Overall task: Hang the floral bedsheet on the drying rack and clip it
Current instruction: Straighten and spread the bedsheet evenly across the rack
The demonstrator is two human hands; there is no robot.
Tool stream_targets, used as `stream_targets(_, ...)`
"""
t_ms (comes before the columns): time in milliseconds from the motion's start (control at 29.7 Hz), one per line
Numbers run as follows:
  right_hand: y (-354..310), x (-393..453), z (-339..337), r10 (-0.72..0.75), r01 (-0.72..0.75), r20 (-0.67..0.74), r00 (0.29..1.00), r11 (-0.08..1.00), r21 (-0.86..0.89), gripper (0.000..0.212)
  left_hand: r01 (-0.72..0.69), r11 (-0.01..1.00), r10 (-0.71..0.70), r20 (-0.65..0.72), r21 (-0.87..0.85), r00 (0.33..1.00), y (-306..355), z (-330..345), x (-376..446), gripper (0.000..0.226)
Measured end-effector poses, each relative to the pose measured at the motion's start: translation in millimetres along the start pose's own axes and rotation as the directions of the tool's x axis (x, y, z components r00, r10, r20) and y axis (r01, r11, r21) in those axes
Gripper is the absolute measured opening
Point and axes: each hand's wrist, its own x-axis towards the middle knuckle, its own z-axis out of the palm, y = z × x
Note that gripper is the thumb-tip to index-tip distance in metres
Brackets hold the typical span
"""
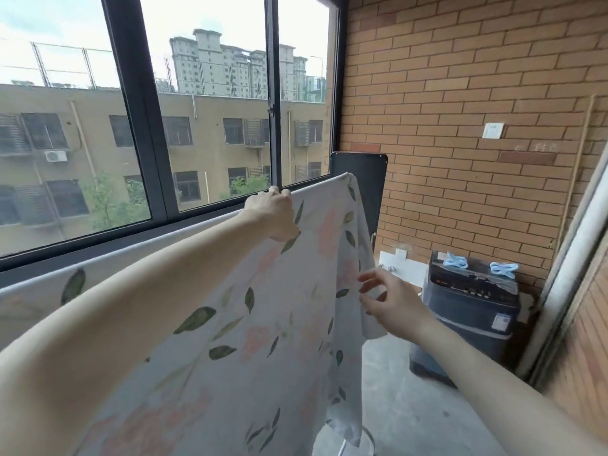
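The floral bedsheet, white with green leaves and pink flowers, hangs draped over a rail that it hides, running from the left edge up to its right corner near the window. My left hand grips the sheet's top fold at the rail. My right hand pinches the sheet's right hanging edge lower down. Two light blue clips lie on top of a dark washing machine to the right. A white rack leg shows under the sheet.
A dark-framed window stands right behind the sheet. A brick wall with a white switch plate closes the right side. A dark panel leans in the corner. Grey concrete floor lies between sheet and washing machine.
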Motion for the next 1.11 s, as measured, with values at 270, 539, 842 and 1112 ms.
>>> stream_targets(270, 85.9, 128.9, -79.7, -0.094, 0.093, 0.033, 0.995, 0.996, 0.004, 0.019, 0.077, 0.997, -0.077, -0.025, -0.007, 0.997, 63.5, 28.9, 108.6, 0.06)
stream_targets(539, 121.2, 245.4, -108.1, -0.117, 0.118, -0.016, 0.993, 0.99, 0.075, 0.015, 0.073, 0.997, -0.073, -0.024, -0.026, 0.997, 92.2, 38.0, 187.0, 0.046)
stream_targets(842, 139.3, 368.0, -100.3, -0.163, 0.164, -0.017, 0.986, 0.979, 0.121, 0.018, 0.032, 0.996, -0.039, -0.083, -0.079, 0.996, 117.6, 44.1, 261.0, 0.032)
stream_targets(1112, 160.7, 472.4, -85.6, -0.138, 0.135, 0.011, 0.99, 0.978, 0.158, 0.032, 0.081, 0.99, -0.094, -0.117, -0.114, 0.989, 122.3, 54.8, 292.4, 0.024)
